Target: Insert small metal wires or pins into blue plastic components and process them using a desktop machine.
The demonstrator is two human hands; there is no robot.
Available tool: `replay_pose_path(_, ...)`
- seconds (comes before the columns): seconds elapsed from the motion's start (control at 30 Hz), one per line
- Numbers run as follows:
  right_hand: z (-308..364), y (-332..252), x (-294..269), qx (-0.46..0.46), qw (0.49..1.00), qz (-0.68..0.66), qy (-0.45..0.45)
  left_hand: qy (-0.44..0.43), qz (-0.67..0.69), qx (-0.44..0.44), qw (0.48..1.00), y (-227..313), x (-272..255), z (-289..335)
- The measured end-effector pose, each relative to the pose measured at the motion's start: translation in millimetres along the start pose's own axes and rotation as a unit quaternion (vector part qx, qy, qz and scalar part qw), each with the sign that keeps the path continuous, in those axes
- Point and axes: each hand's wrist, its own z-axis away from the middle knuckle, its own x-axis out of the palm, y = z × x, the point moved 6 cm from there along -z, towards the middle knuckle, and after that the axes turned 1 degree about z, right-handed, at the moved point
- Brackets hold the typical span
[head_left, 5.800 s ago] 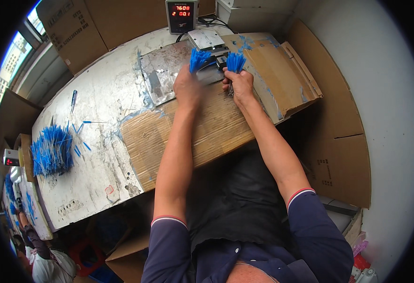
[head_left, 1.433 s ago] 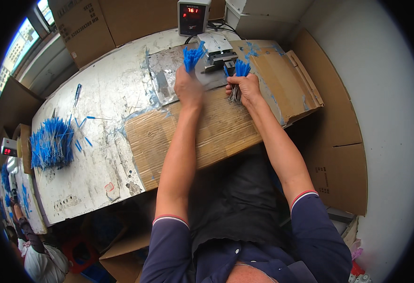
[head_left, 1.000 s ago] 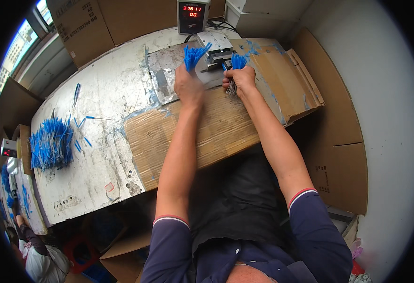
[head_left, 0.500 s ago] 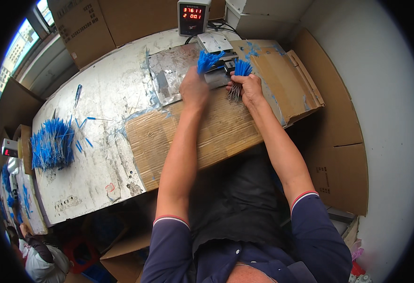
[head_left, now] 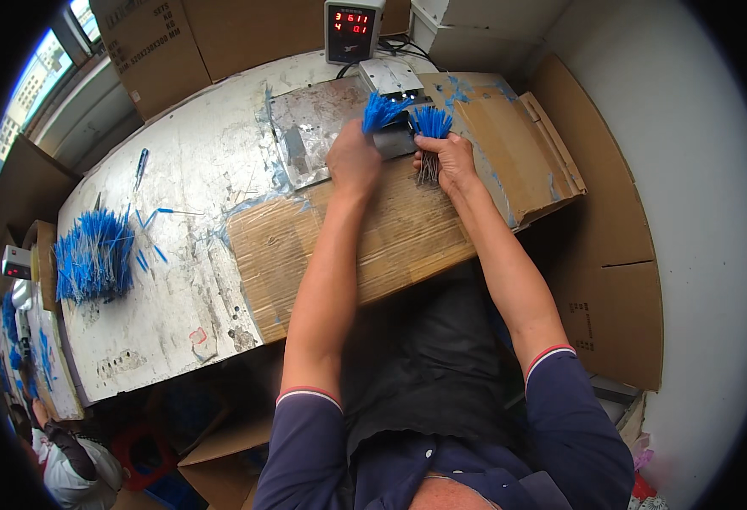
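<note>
My left hand (head_left: 355, 159), somewhat blurred, is closed round a bundle of blue-tipped wires (head_left: 382, 110), tips pointing up and to the right. Close beside it, my right hand (head_left: 449, 157) grips a second bundle of blue-tipped wires (head_left: 431, 121). Its blue ends stand above the thumb and its thin grey ends hang below the fingers. Behind both bundles sits a small metal machine (head_left: 389, 78), its front partly hidden by the left bundle. The bundles are near each other; whether any tips touch, I cannot tell.
A large heap of blue-tipped wires (head_left: 94, 255) lies at the table's left, with loose pieces beside it. A pen-like tool (head_left: 141, 168) lies behind. A red-digit display (head_left: 352, 32) stands at the back. Cardboard (head_left: 339, 255) covers the front edge. Another person (head_left: 76, 463) is at lower left.
My left hand and its bundle have shifted slightly right. The right bundle has moved slightly left and its tips fan wider. The digits on the display differ.
</note>
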Motion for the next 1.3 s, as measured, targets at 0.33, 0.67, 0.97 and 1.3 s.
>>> replay_pose_path(0.33, -2, -3, 5, 0.008, 1.0, 0.008, 0.002, 0.021, -0.054, 0.018, 0.998, 1, 0, 1)
replay_pose_path(0.67, -17, -6, 14, 0.017, 0.994, 0.088, 0.059, 0.08, -0.014, -0.011, 0.997, -3, -7, -2)
replay_pose_path(0.97, -21, 1, 11, 0.011, 0.997, 0.018, 0.069, 0.137, -0.012, 0.031, 0.99, -2, -15, -3)
replay_pose_path(1.3, -4, 0, 7, -0.009, 1.0, -0.011, 0.002, 0.015, -0.004, 0.003, 1.0, -3, 1, -2)
